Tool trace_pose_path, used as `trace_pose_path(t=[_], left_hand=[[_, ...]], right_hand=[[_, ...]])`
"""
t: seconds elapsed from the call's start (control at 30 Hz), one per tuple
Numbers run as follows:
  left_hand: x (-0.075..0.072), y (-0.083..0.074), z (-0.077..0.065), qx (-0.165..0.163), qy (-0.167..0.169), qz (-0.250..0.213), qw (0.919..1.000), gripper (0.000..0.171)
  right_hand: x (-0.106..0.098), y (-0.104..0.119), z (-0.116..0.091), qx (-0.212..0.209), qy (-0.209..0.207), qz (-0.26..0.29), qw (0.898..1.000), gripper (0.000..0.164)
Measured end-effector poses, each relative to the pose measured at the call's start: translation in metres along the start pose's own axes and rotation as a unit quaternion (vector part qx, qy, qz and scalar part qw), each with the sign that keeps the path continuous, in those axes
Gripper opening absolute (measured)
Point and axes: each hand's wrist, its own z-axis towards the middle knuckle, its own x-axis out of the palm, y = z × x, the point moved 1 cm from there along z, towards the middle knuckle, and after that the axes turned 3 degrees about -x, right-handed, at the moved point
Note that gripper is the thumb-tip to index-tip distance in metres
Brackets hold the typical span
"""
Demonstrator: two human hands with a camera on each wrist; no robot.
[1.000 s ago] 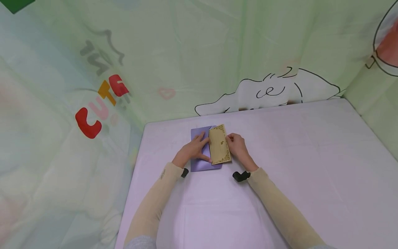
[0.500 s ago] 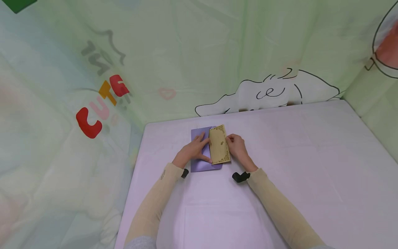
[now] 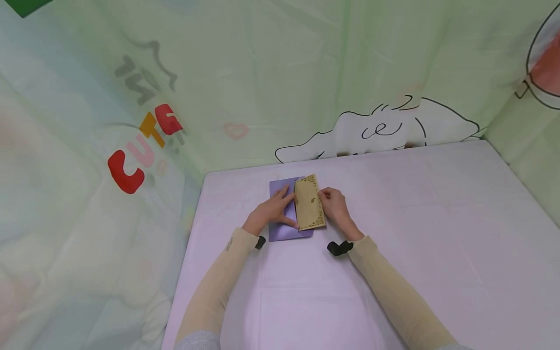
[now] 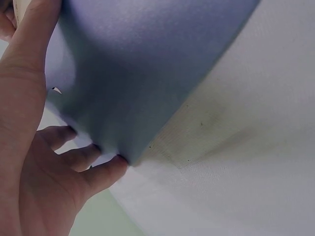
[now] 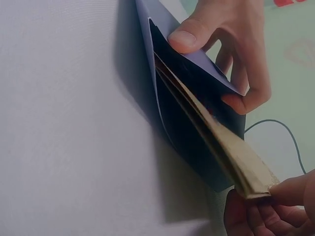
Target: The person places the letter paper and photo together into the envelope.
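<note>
A purple envelope point(image 3: 284, 233) lies on the table, its mouth turned to the right. My left hand point(image 3: 271, 210) is over it with the fingers spread; in the right wrist view the thumb point(image 5: 184, 40) and a bent finger grip the upper wall at the mouth, which gapes. Partway inside the mouth is a tan folded card point(image 3: 308, 204) with an ornate brown border, several layers showing at its edge. My right hand point(image 3: 334, 204) pinches the card's outer edge between thumb and fingers. The card's inner end is hidden within the envelope.
A pale lilac cloth covers the table point(image 3: 415, 218). Behind and to the left hang printed curtains point(image 3: 262, 73) with cartoon drawings and coloured letters. Black wrist-worn devices point(image 3: 339, 248) sit at the sleeve cuffs.
Almost nothing differs. The card's lower right corner shifts very slightly between frames, while both hands keep their places on envelope and card.
</note>
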Motion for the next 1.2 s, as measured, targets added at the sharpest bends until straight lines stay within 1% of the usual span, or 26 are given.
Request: trace_pose_path(t=[0.1, 0.23, 0.5, 0.73, 0.9, 1.07, 1.2], left_hand=[[0.0, 0.0, 0.001, 0.003, 0.002, 0.0, 1.0, 0.089], [-0.002, 0.0, 0.001, 0.003, 0.0, 0.0, 1.0, 0.09], [-0.001, 0.0, 0.001, 0.006, 0.002, -0.004, 1.0, 0.094], [-0.002, -0.001, 0.001, 0.003, 0.004, -0.002, 1.0, 0.094], [-0.003, -0.002, 0.0, -0.001, 0.004, -0.004, 1.0, 0.093], [-0.002, -0.001, -0.001, 0.004, 0.002, -0.009, 0.9999, 0.093], [0.0, -0.001, -0.002, 0.006, -0.003, -0.013, 0.9999, 0.094]], right_hand=[[-0.002, 0.001, -0.001, 0.002, -0.007, -0.002, 1.0, 0.033], [-0.003, 0.002, -0.001, 0.003, -0.002, 0.004, 1.0, 0.033], [0.005, 0.002, 0.003, -0.001, 0.021, 0.014, 1.0, 0.033], [0.013, 0.004, 0.007, 0.004, 0.051, 0.022, 0.998, 0.033], [0.015, 0.006, 0.011, -0.001, 0.07, 0.007, 0.998, 0.031], [0.018, 0.008, 0.013, -0.01, 0.104, -0.027, 0.994, 0.029], [0.023, 0.013, 0.013, -0.024, 0.12, -0.047, 0.991, 0.028]])
